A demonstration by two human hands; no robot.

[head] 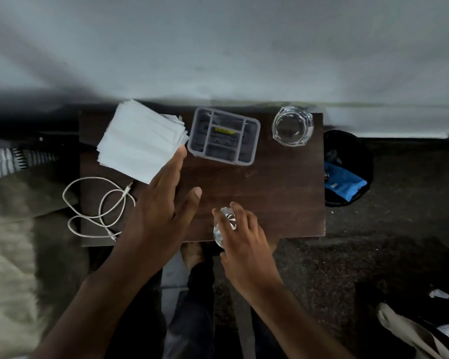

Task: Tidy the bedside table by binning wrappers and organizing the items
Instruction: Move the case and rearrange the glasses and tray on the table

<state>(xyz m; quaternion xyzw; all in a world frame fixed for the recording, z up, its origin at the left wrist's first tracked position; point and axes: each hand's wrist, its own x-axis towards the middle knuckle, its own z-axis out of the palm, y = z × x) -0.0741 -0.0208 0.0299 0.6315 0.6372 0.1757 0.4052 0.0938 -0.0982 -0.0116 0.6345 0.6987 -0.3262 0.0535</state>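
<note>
On the dark wooden bedside table [283,193] my right hand [244,244] is closed around a crumpled silvery wrapper [227,220] at the front edge. My left hand [163,200] hovers open over the table, its fingertips reaching the corner of a stack of white tissues [140,141] at the back left. A grey compartment organizer [223,137] sits at the back middle. A clear glass ashtray [292,125] stands at the back right. A white cable [99,206] lies in loose loops over the table's left edge.
A black bin [347,167] with a blue wrapper [344,183] in it stands just right of the table. A white wall rises behind. A bed with light bedding lies to the left. A small scrap [438,294] is on the dark floor at right. My foot shows under the front edge.
</note>
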